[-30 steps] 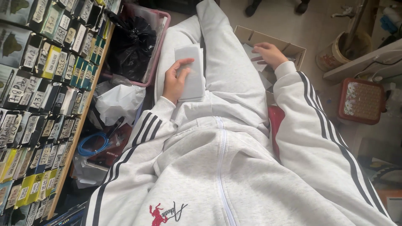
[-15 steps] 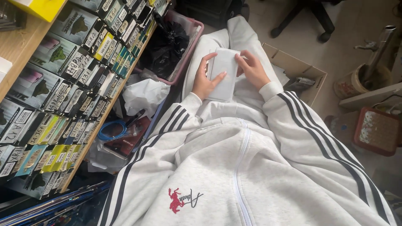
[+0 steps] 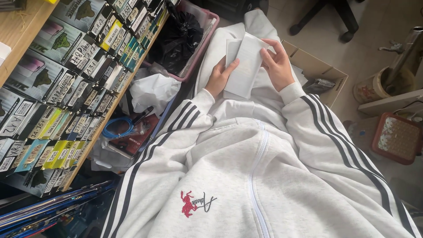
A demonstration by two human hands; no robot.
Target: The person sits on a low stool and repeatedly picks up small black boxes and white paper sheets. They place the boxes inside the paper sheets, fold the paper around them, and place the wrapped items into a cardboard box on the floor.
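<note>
Over my lap both hands hold flat white packets [image 3: 244, 66]. My left hand [image 3: 220, 77] grips the left edge of the stack, thumb lying across its face. My right hand [image 3: 278, 64] pinches the right edge of the top packet, which sits slightly tilted over the one behind it. I wear a light grey zipped jacket [image 3: 264, 176] with dark stripes down the sleeves and light grey trousers.
Left, a wooden shelf [image 3: 26, 26] with rows of small labelled boxes [image 3: 79, 83]. A pink bin [image 3: 198, 48] with a black bag, crumpled white plastic [image 3: 152, 90] and a blue cable coil [image 3: 116, 128] lie beside my leg. A cardboard box [image 3: 319, 72] is at right.
My right hand came from the cardboard box side over to the packets and took hold of the top one. Both hands lifted the stack slightly; the view swung left.
</note>
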